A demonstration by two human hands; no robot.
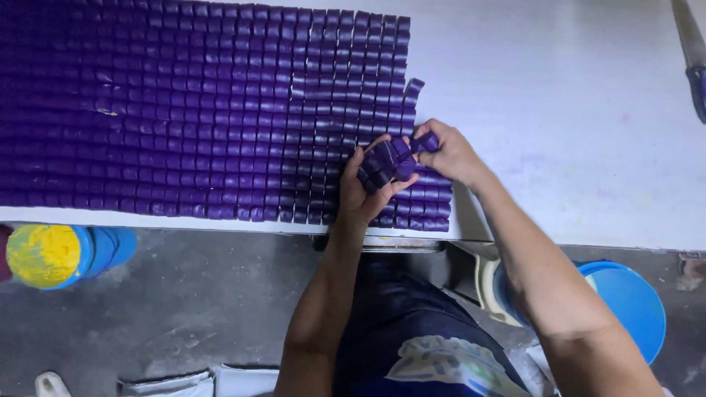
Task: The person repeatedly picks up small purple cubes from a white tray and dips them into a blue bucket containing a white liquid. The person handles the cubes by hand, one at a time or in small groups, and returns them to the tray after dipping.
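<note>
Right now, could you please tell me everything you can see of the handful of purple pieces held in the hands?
The handful of purple pieces is a loose cluster of small, dark violet blocks, matte like wax or plastic. They lie jumbled at different angles in the left hand, whose fingers curl around them. The right hand pinches one piece at the cluster's upper right edge. The cluster sits above the right edge of the purple rows laid out on the white table.

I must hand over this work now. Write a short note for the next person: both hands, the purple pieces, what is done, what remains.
Left hand: cupped, holding a bunch of loose purple pieces.
Right hand: pinching one piece at the edge of that bunch.
Purple rows: laid tightly side by side on the white table, covering its left part up to the hands.
Done: many full rows.
Left: the pieces in hand; the right part of the table bears no rows.
</note>
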